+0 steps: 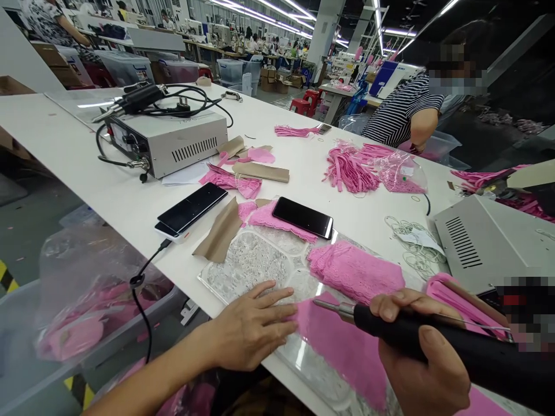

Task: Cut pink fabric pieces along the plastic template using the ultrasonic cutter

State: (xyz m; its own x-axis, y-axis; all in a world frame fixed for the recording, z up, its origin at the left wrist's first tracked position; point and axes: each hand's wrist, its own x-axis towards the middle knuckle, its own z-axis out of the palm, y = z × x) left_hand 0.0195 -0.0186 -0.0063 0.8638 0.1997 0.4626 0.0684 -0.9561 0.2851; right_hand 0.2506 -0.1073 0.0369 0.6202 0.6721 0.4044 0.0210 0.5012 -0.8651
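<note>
My left hand (255, 326) lies flat on the clear-covered patterned mat (255, 263), fingers stretched out at the left edge of a flat pink fabric piece (342, 352). In my right hand (425, 346) is a black-handled tool with a thin metal tip (390, 326), like a handheld ultrasonic cutter. Its tip points left, over the upper edge of the pink piece; whether it touches cannot be told. Just behind it sits a stack of pink lace pieces (355, 268). A black phone (302, 218) rests on more pink lace farther back.
A grey box unit (173, 141) with a cabled black handpiece stands at the back left, another grey unit (489, 237) at right. Two stacked devices (193, 208) lie near the left edge. Pink strap bundles (351, 170) and loose elastic loops (414, 242) lie beyond. A person in stripes (399, 110) works opposite.
</note>
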